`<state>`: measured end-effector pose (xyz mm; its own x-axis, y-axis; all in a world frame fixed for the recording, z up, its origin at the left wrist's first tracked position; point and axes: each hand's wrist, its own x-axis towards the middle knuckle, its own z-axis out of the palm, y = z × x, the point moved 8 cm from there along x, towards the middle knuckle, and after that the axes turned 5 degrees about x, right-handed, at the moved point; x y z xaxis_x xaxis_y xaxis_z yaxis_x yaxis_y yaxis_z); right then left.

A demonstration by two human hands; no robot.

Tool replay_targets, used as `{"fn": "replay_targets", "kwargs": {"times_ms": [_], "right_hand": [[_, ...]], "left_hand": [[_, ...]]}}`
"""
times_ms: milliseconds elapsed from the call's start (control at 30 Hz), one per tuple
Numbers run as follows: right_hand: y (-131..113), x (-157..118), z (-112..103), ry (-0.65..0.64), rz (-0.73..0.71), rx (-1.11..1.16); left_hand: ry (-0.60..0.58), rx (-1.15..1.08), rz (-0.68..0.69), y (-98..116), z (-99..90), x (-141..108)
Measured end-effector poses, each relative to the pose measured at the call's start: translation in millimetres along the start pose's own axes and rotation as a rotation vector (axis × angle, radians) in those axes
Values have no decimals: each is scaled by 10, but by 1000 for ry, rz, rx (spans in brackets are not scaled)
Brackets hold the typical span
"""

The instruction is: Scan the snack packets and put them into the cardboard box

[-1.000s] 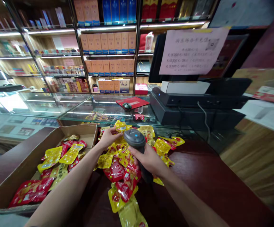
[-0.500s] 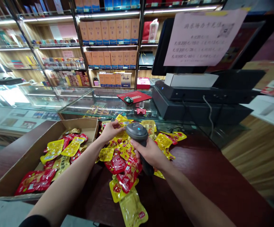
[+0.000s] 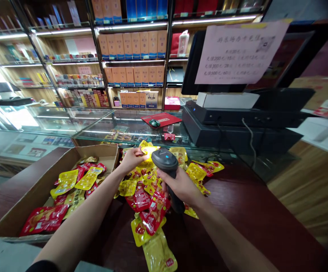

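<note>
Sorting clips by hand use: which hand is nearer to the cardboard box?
Left. The left hand is just right of the cardboard box, near its far right corner, pinching a yellow packet. The right hand is farther right, gripping the scanner.

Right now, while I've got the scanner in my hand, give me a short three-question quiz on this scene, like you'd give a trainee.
1. Which hand holds the scanner, and what does the other one hold?
2. True or false: the cardboard box contains only red packets.
3. Fill in the blank: on the glass counter, a computer ____ lies on the red mat.

Key:
1. The right hand holds it; the left hand holds a yellow packet.
2. False: yellow packets lie in it too.
3. Mouse.
</note>
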<state>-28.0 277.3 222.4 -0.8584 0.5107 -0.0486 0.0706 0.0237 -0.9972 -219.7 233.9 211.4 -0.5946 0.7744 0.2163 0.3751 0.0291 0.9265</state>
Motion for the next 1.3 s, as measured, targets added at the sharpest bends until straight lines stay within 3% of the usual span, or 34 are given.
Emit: {"fn": "replay_targets", "kwargs": {"times_ms": [100,167,333,467,533,600,667,767,1000,1100,1200,1300], "right_hand": [[-19,-20,6,-5,-3,13],[-57,-43,19,-16,-25,12],[-107,-105,49,-41,-32,14],[-119,-116,64,-63,-53,34],[-115,-108,67,-70,-61,32],[-113,-101,65,-70,-60,25],[-123,-100,59,-63,-58,19],[-149,-108,49,-53,-49,12],[-182,-93,-72,-17,-55,13],[-190,-66,-156,5,-51,34],[-215,-40,-231,33,-54,56],[-229,-16,-273,48,-57,71]], "left_hand": [[39,-93,-21,76,-142,-3],[100,-117,-31,147,-351,-28],[248,-43,-50,313,-1180,-297],[370,97,-77,320,-1888,-628],[437,160,-75,326,-2124,-761],[472,194,-64,349,-2211,-833],[455,198,-60,369,-2138,-826],[382,181,-49,379,-1819,-701],[125,165,8,164,-687,-257],[19,234,25,54,-292,-86],[-13,388,24,-4,-91,97],[78,648,90,40,-73,264]]}}
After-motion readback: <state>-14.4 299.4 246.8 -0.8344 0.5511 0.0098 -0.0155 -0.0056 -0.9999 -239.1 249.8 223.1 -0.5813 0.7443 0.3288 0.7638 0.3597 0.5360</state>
